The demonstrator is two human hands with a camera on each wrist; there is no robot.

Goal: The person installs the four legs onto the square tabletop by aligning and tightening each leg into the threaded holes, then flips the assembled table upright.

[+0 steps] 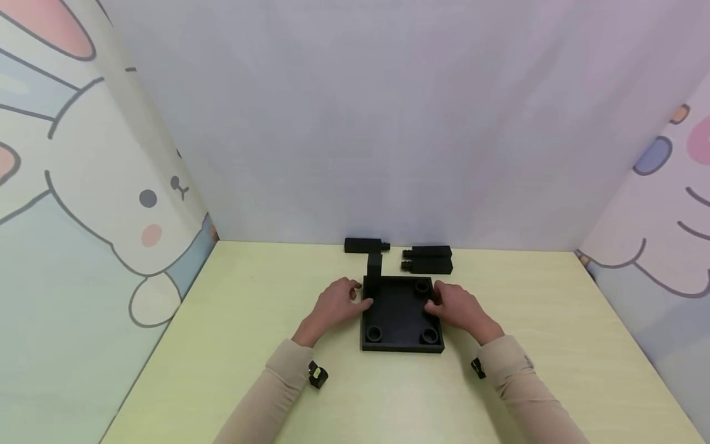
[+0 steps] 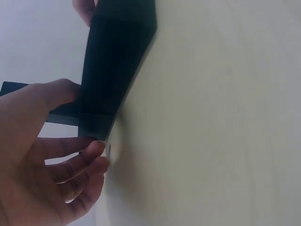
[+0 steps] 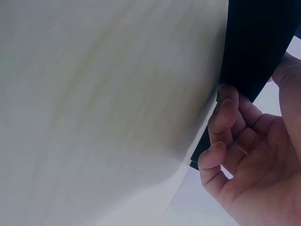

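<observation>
A black square tabletop (image 1: pixel 398 311) lies underside up on the table, with round sockets in three corners. From its far left corner rises a black leg (image 1: pixel 374 266). My left hand (image 1: pixel 335 305) pinches the tabletop's left side near that corner, thumb over the rim and fingers at the outer wall. Opposite, my right hand (image 1: pixel 458 304) holds the right side, with its thumb inside the rim. In the left wrist view, the thumb and fingertips meet the black side wall (image 2: pixel 115 61). The right wrist view shows curled fingers against the other black wall (image 3: pixel 254 47).
Behind the tabletop lie three loose black legs with threaded ends: one leg (image 1: pixel 363 245) at left, and a leg (image 1: pixel 427 266) beside another leg (image 1: pixel 431 251) at right. A pale curtain (image 1: pixel 388 123) hangs at the back edge of the light wooden table (image 1: pixel 249 357).
</observation>
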